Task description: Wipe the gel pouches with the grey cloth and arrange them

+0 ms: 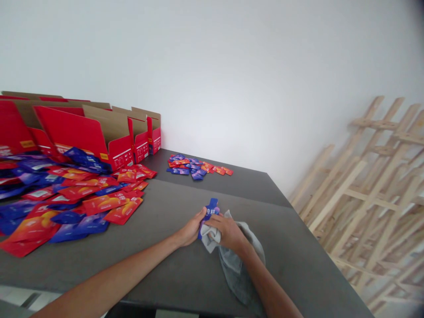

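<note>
A blue-purple sachet (pixel 212 205) with white lettering is held over the grey table, its top end pointing away from me. My left hand (pixel 193 227) grips the sachet along its left edge. Wrapped in a bunched grey cloth, my right hand (pixel 227 230) presses against the sachet's front from the right. The cloth (pixel 238 274) hangs down below my right wrist and spreads on the table. The lower part of the sachet is hidden behind the cloth and fingers.
A large heap of red and blue sachets (pixel 109 201) covers the table's left side. Behind it stand several open red cardboard boxes (pixel 79 126). A smaller group of sachets (pixel 195 168) lies near the wall. Wooden frames (pixel 371 198) lean beyond the table's right edge.
</note>
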{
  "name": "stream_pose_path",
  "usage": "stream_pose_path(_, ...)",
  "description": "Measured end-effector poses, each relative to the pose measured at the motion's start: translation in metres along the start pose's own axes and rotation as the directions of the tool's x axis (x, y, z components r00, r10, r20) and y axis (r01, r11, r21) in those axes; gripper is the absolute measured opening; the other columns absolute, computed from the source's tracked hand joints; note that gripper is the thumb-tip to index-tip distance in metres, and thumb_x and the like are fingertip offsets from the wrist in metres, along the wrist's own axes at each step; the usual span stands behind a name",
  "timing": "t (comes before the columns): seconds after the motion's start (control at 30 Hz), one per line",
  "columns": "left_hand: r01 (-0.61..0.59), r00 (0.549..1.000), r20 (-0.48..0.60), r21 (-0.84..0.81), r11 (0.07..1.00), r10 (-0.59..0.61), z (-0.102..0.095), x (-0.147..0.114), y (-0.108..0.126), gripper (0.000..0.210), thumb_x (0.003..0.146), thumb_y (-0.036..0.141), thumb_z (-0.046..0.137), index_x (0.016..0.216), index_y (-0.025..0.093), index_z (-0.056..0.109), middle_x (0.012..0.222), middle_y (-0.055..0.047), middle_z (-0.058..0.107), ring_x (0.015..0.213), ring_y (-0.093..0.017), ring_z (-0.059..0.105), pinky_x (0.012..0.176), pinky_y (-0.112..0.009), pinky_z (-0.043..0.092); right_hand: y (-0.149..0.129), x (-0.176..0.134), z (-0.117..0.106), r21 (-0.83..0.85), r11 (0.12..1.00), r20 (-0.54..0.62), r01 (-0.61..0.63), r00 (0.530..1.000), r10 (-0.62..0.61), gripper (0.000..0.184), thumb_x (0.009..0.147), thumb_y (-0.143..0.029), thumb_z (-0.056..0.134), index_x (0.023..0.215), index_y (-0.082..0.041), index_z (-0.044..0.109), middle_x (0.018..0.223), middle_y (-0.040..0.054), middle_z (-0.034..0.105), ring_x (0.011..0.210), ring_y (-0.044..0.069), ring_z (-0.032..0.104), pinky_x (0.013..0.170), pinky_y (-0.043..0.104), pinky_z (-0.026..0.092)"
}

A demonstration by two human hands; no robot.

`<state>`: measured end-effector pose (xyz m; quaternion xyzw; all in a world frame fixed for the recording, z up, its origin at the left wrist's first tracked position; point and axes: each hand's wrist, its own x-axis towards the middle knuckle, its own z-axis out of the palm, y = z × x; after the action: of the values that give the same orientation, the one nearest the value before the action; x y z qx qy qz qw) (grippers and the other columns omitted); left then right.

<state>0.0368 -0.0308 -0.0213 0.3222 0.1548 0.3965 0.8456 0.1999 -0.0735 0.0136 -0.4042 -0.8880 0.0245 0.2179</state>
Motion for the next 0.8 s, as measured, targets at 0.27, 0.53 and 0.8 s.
stream_pose_path(0.27,-0.005,1.0,0.02,0.119,0.993,0.002,0.004,-0.001,-0.002,0.047,0.083,0.052,0.073,0.109,0.012,0.071,0.104,-0.011,0.074,0.095,-0.021,0.069,0.091,-0.03,0.051,0.013,-0.004,0.003,-0.007,0.947,-0.369,-0.321,0.881,0.296,0.023,0.097,-0.021,0.051,0.114,-0.021,0.066,0.105,0.0074,0.068,0.092,0.02,0.067,0.079,0.028,0.053)
stream_pose_path(0.53,-0.009,0.998,-0.066,0.158,0.987,0.02,0.002,-0.001,0.001,0.046,0.086,0.053,0.069,0.108,0.012,0.07,0.1,-0.011,0.075,0.086,-0.021,0.071,0.083,-0.03,0.054,0.012,-0.003,0.002,0.043,0.999,-0.098,-0.03,0.995,0.034,0.028,0.089,-0.018,0.06,0.116,-0.024,0.067,0.11,0.0056,0.069,0.099,0.019,0.067,0.082,0.027,0.053)
stream_pose_path(0.8,-0.025,0.992,-0.116,0.268,0.963,0.058,-0.002,0.004,-0.004,0.057,0.08,0.062,0.07,0.112,0.015,0.067,0.102,-0.009,0.074,0.086,-0.019,0.069,0.083,-0.029,0.053,0.023,-0.005,0.004,0.087,0.978,-0.283,-0.188,0.937,0.205,0.019,0.095,-0.023,0.054,0.11,-0.022,0.065,0.102,0.0063,0.068,0.092,0.02,0.067,0.081,0.029,0.053)
